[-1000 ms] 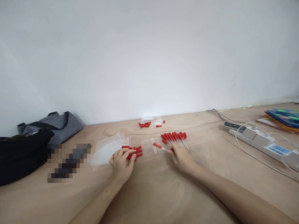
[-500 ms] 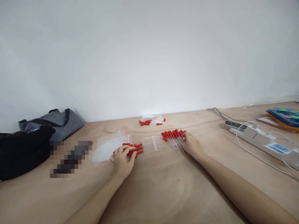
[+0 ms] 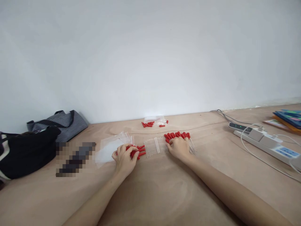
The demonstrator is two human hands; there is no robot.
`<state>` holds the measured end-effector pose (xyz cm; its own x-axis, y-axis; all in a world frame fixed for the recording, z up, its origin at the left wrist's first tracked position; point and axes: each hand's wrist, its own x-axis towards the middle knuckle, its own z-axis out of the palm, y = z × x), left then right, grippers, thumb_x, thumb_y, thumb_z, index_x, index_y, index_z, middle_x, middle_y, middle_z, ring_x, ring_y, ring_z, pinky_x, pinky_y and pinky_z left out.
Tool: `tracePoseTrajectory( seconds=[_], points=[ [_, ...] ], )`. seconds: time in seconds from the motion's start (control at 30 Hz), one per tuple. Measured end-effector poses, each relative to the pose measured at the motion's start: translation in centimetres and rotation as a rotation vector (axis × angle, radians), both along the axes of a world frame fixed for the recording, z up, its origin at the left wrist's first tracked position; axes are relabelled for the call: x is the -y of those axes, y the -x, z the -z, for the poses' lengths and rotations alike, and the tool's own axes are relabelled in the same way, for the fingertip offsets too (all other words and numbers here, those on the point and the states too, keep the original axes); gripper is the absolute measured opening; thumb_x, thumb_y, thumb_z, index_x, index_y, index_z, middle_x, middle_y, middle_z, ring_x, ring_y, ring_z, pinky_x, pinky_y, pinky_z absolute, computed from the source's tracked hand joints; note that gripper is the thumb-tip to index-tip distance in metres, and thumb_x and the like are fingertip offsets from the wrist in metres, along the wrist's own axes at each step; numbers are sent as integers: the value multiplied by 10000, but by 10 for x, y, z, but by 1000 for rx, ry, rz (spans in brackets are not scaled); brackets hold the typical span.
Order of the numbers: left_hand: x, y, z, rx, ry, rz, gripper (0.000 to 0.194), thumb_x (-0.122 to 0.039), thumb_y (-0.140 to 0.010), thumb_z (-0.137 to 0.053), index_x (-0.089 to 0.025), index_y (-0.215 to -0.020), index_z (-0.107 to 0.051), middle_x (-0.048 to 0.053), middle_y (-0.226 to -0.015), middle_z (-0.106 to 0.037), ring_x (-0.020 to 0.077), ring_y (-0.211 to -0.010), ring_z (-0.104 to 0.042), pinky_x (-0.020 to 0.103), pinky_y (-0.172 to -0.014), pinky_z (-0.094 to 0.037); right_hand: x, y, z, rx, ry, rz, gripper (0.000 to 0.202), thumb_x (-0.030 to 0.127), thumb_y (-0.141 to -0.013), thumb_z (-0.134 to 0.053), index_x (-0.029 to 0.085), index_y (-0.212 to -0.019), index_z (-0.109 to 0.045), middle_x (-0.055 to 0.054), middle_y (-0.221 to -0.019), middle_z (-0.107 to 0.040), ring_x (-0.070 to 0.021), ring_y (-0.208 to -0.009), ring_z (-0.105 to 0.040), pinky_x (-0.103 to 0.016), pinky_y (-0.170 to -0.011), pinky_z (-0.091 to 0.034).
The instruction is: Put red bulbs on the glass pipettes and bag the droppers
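Leftward along the row of clear droppers with red rubber bulbs [image 3: 177,135], my right hand [image 3: 180,149] had shifted from its far right end since half a second earlier; its fingers now bent over the left end, and I could not tell whether they pinched anything. My left hand [image 3: 125,158] curled over the pile of loose red rubber bulbs [image 3: 141,154], its grip likewise unclear, beside the flat, clear plastic bags [image 3: 107,152]. Between my hands lay the slim, clear tubes [image 3: 151,147], side by side. Bare wooden tabletop [image 3: 150,191] spread on my side of them. Rightward, an open stretch reached the white power strip [image 3: 264,145]; beyond, the table's far edge met the white wall [image 3: 150,62].
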<state>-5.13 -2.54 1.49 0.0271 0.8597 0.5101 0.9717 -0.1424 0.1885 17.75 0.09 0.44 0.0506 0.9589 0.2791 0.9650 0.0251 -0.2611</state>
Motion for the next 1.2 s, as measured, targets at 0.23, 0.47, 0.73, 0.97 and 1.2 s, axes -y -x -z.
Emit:
tracePoseTrajectory(
  seconds=[0.23, 0.47, 0.73, 0.97, 1.2],
  points=[
    [-44, -1, -15, -93, 220, 50, 136, -299, -721, -563, -270, -786, -679, 71, -1151, -521, 291, -1095, -386, 496, -886, -222, -30, 20, -9, 22, 191, 94, 217, 303, -719, -499, 147, -749, -648, -125, -801, -656, -233, -775, -583, -386, -774, -247],
    [-69, -5, -15, -84, 360, 127, 66, -294, -601, -662, -252, -551, -665, 59, -953, -616, 328, -1037, -435, 529, -818, -300, -38, 22, -8, -10, 219, 70, 142, 209, -672, -524, 157, -748, -632, -118, -774, -660, -234, -749, -601, -422, -801, -247],
    [-45, -14, -27, 25, 236, 223, 73, -206, -740, -535, -197, -752, -607, 74, -1004, -577, 271, -1038, -463, 450, -826, -352, -30, 18, -20, -64, 168, 58, 150, 234, -712, -492, 129, -703, -599, -138, -734, -647, -274, -752, -593, -446, -762, -292],
    [16, -24, 8, 231, 190, 501, 122, -221, -827, -429, -174, -914, -500, 37, -852, -608, 166, -820, -568, 318, -756, -418, 18, -16, -14, -204, -21, -298, 179, 228, -842, -365, 157, -817, -527, -66, -801, -626, -145, -707, -564, -250, -641, -364],
    [32, -31, 22, 205, 224, 548, 184, -231, -846, -396, -208, -889, -573, 33, -867, -612, 183, -842, -557, 358, -766, -378, 62, -20, 20, -314, -210, -607, 175, 194, -841, -374, 203, -893, -541, -24, -752, -629, -141, -665, -538, -331, -750, -334]
  ],
)
